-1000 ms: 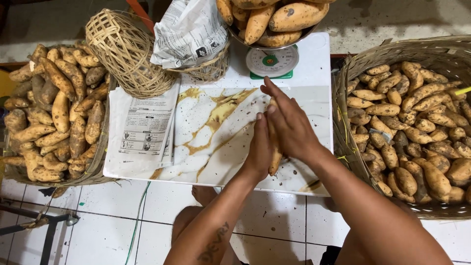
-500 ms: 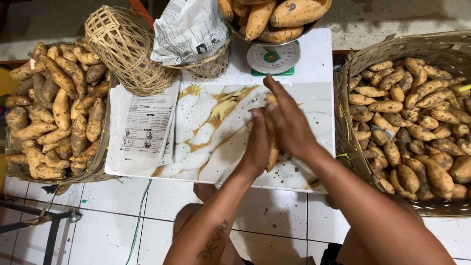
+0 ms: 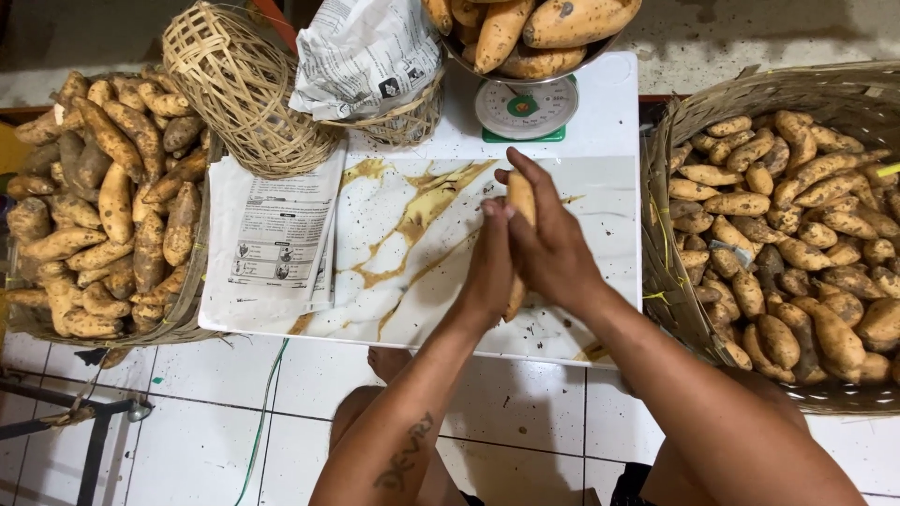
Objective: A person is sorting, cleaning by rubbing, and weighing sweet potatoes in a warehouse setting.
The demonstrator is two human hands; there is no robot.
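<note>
Big basket (image 3: 694, 309) at three o'clock, heaped with sweet potatoes; another heap (image 3: 103, 206) at nine o'clock. On the marbled table (image 3: 412, 244), a newspaper (image 3: 277, 234) lies flat, and the scale (image 3: 525, 108) at twelve carries a full pan. Dead centre, one sweet potato (image 3: 521, 199) stands upright, pressed between left hand (image 3: 489, 267) and right hand (image 3: 553, 248), fingers clasped round it. I'd say plenty left, none wrapped yet

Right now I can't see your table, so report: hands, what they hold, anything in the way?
Left hand and right hand pressed together around one sweet potato, above the marbled board. Weighing scale just beyond. Nothing blocking.
</note>
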